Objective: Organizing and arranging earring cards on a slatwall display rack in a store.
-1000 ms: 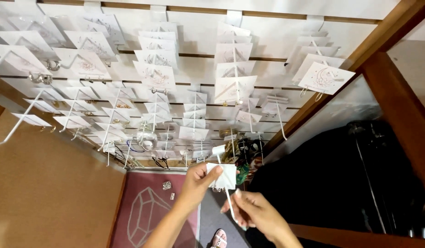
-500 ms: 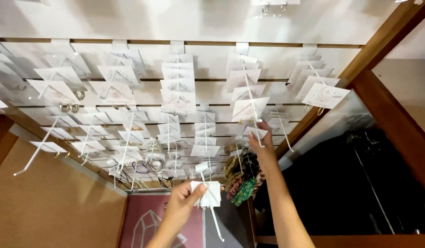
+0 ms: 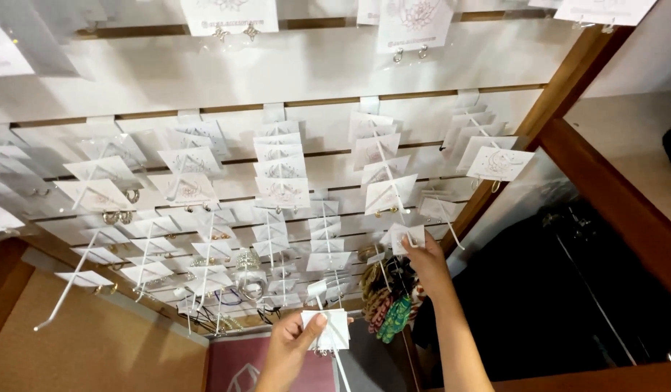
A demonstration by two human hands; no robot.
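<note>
- The left hand [image 3: 290, 348] is pinching a small stack of white rectangular jewellery cards [image 3: 327, 328], thumb pressed on the front, low in the middle of the view, just under the hooks of the display wall.
- A thin white metal display hook [image 3: 340, 366] is running down through that stack and past its lower edge.
- The right hand [image 3: 426, 263] is reaching higher and to the right, its fingers closing around a single small white card [image 3: 406, 236] that is sitting at the end of a peg.
- Between the two hands, a bunch of coloured fabric hair ties [image 3: 388, 305], green, brown and orange, is hanging from the wall.
- Just left of the held stack, a shiny silver ring-shaped piece [image 3: 250, 277] is dangling among the cards.
- Behind everything, a white slotted display wall [image 3: 314, 72] is carrying rows of pegs loaded with similar white cards of earrings [image 3: 283, 190].
- A brown wooden frame [image 3: 567, 80] is bordering the wall on the right, with a dark space lying beyond it.
</note>
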